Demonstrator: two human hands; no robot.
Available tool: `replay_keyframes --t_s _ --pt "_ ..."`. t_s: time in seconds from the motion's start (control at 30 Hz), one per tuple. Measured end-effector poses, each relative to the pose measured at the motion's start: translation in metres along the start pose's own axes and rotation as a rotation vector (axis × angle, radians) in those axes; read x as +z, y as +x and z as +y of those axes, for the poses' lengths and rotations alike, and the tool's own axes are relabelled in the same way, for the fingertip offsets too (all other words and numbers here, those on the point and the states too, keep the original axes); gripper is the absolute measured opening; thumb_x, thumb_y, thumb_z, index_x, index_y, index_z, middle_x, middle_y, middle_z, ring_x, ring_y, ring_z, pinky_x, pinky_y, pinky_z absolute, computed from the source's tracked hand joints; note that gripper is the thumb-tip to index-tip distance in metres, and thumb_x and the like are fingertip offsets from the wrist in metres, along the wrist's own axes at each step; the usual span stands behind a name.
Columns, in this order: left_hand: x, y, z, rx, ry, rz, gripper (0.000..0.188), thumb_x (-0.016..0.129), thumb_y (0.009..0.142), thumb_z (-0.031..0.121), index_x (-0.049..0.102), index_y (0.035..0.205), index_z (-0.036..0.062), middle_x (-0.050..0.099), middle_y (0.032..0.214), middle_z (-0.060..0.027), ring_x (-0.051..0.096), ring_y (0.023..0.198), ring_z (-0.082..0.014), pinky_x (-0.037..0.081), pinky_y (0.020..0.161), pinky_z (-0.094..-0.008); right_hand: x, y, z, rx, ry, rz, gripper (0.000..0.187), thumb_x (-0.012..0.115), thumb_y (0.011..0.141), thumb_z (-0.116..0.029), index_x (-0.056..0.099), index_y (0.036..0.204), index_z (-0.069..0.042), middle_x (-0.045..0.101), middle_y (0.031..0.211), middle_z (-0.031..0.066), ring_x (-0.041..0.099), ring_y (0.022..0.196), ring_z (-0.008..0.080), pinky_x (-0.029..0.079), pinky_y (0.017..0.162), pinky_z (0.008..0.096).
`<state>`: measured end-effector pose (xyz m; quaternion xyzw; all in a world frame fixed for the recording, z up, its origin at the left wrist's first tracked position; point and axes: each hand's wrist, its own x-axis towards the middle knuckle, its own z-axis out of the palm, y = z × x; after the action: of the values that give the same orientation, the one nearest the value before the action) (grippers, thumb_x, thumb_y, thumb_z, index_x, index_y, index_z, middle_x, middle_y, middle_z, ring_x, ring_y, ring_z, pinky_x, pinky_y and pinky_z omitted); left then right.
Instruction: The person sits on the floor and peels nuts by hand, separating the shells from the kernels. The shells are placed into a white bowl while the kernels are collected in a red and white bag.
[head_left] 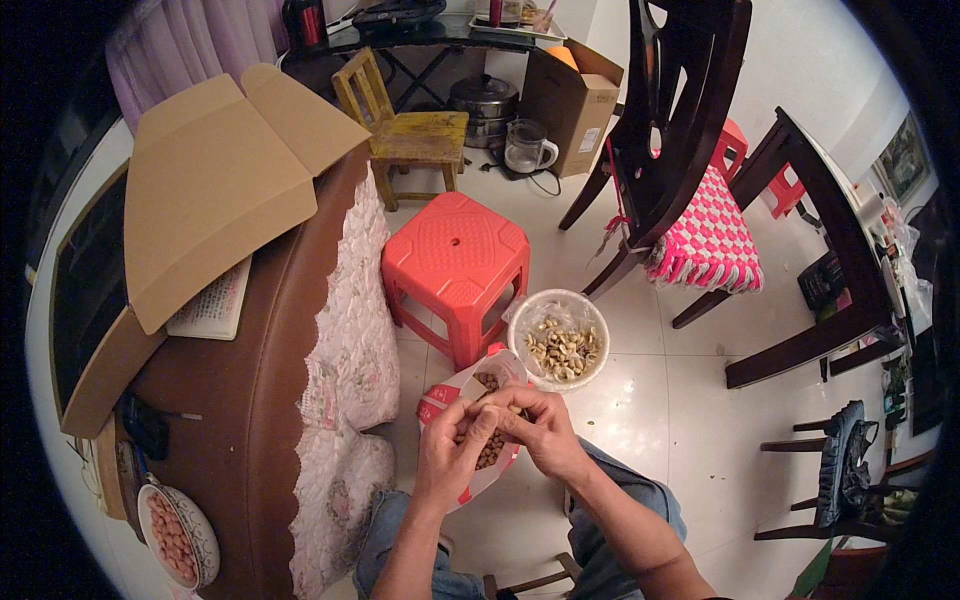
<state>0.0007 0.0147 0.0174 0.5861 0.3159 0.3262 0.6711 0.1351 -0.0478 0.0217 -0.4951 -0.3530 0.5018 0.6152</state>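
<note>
My left hand [453, 446] and my right hand [541, 431] meet in front of me, thumbs and fingertips pinched together. Between them is a small tan nut, mostly hidden by the fingers. Right below the hands an open red and white bag [463, 384] holds many small brown nuts [489, 455]. Just past the bag, a white round bin [603, 336] lined with clear plastic contains a pile of broken pale shells [560, 350]. At the lower left, a patterned white bowl [207, 543] is filled with pinkish kernels [171, 540].
A red plastic stool [455, 240] stands beyond the bag. To the left is a brown sofa [240, 400] with a quilted white cover [345, 370] and a cardboard sheet [215, 190]. A dark chair [690, 130] with a pink-white cushion stands right. Behind are a yellow chair [420, 135] and a glass kettle [525, 147].
</note>
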Motion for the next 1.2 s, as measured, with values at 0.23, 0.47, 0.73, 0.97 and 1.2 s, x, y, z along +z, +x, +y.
replay_keyframes --t_s 0.23,0.47,0.73,0.97,1.2 --pt "-0.002 -0.001 0.000 -0.008 0.087 0.019 0.038 0.061 0.094 0.037 0.057 0.084 0.0003 0.054 0.067 0.0028 0.048 0.064 -0.0031 0.039 0.054 -0.0224 0.002 -0.003 0.001 0.035 -0.022 0.033 0.016 0.062 0.091 -0.013 0.070 0.096 0.000 0.060 0.085 0.0008 0.054 0.082 0.0092 0.042 0.076 0.0251" --pt "0.008 -0.003 0.002 -0.100 -0.055 0.039 0.030 0.055 0.098 0.031 0.060 0.096 0.0016 0.048 0.067 0.0058 0.039 0.059 -0.0018 0.032 0.052 -0.0212 0.007 -0.002 0.001 0.184 0.284 0.142 0.017 0.064 0.091 -0.013 0.070 0.093 0.002 0.063 0.086 0.0011 0.057 0.082 0.0082 0.045 0.075 0.0246" --pt "0.012 -0.005 -0.005 0.001 0.150 0.086 0.031 0.043 0.102 0.029 0.056 0.116 0.0034 0.042 0.067 0.0087 0.036 0.057 -0.0020 0.030 0.049 -0.0217 0.013 -0.004 0.018 0.032 0.119 0.221 0.021 0.064 0.092 -0.016 0.070 0.100 0.003 0.061 0.085 0.0003 0.054 0.079 0.0073 0.044 0.072 0.0224" --pt "0.023 -0.010 -0.014 -0.052 -0.060 0.223 0.038 0.035 0.104 0.035 0.049 0.083 0.0072 0.036 0.062 0.0076 0.032 0.051 -0.0015 0.025 0.043 -0.0218 0.023 -0.007 0.022 0.005 0.130 0.214 0.024 0.060 0.095 -0.018 0.068 0.104 0.002 0.061 0.076 0.0012 0.056 0.062 0.0059 0.045 0.051 0.0195" --pt "0.016 -0.009 -0.007 -0.262 -0.276 0.255 0.039 0.035 0.103 0.039 0.047 0.078 0.0118 0.033 0.059 0.0085 0.028 0.047 -0.0012 0.021 0.040 -0.0205 0.029 -0.007 0.011 0.123 0.233 0.211 0.021 0.061 0.095 -0.018 0.068 0.099 0.001 0.059 0.074 -0.0018 0.042 0.054 0.0025 0.030 0.046 0.0198"
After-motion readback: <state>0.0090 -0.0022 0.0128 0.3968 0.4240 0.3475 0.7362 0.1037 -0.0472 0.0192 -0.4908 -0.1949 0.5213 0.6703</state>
